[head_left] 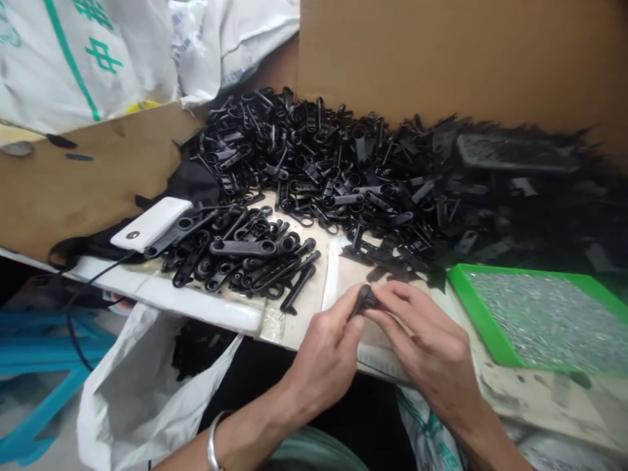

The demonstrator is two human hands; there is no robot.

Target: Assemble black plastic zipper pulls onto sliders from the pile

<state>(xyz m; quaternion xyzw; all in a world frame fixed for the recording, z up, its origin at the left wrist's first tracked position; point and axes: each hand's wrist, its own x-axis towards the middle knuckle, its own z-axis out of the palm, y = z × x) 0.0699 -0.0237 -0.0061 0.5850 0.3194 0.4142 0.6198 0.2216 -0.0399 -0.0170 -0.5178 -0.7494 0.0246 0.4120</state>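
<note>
Near the table's front edge, my left hand (328,350) is closed around a small black plastic part (366,299). From the right, the fingertips of my right hand (424,333) pinch the same part at its upper end. Most of the part is covered by fingers, so its full shape is hidden. To the left of my hands lies a small pile of black plastic lever-like pieces with ring ends (243,247). Behind them rises a much larger heap of similar black pieces (314,157).
A green tray (483,320) of tiny metal pins stands at the right. A white power bank (151,224) with a cable lies at the left. Below the edge hangs an open white sack (132,386) beside a blue stool (44,379). Cardboard (461,62) walls the back.
</note>
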